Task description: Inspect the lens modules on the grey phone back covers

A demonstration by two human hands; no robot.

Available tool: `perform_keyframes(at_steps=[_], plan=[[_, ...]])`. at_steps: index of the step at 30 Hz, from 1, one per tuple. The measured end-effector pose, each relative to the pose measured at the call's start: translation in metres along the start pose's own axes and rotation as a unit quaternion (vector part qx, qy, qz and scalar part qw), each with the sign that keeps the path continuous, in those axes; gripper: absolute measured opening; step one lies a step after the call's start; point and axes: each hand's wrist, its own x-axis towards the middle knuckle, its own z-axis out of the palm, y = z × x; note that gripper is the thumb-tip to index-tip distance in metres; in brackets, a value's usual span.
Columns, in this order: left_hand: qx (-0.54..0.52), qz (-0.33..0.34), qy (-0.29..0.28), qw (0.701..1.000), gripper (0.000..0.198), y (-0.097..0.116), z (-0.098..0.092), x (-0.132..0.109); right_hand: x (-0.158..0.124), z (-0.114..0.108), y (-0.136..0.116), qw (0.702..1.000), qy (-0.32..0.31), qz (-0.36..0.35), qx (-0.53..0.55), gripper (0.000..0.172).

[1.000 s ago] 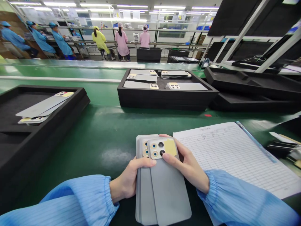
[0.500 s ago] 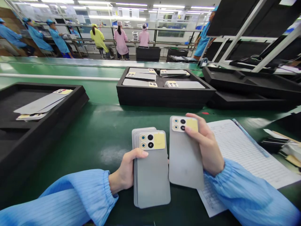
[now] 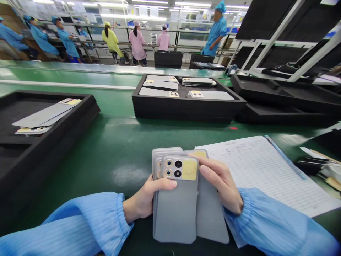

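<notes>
While co-workers (image 3: 137, 44) fill the background, a green table (image 3: 112, 138) spans the view I watch from afar. Black trays stand on it, a left tray (image 3: 66, 137) and a middle tray (image 3: 186, 111), both carrying phone backs; gridded paper (image 3: 261, 174) lies at right. Front and centre is a stack of phone backs (image 3: 174, 213), with one slanted phone back (image 3: 211, 217) jutting from behind its right side. The left hand (image 3: 144, 197) has its grip around the stack, thumb across the front; the right hand (image 3: 223, 181) has fingers at the upper right corner, pinching or merely touching, I cannot tell. Should the left thumb ease, I judge the slanted phone back could slip and drop; uneven sliding might scrape the camera lenses (image 3: 178, 174).
</notes>
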Motion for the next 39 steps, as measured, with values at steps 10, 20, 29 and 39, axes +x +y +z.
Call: perform_keyframes(at_steps=[10,20,29,39], plan=[[0.012,0.0,0.018,1.0,0.039,0.0,0.002,0.001,0.0,0.007,-0.009,0.997,-0.013,0.014,-0.078,0.024],[-0.008,-0.032,0.032,0.999,0.043,-0.001,-0.003,0.0,0.002,0.006,-0.014,0.997,-0.018,0.021,-0.069,0.02],[-0.007,-0.05,0.062,0.997,0.044,0.0,-0.004,0.001,0.001,0.004,-0.013,0.997,-0.027,0.022,-0.073,0.021],[-0.013,-0.047,0.048,0.998,0.053,0.002,0.0,0.003,0.002,0.008,-0.003,0.996,-0.002,0.055,-0.067,0.021]])
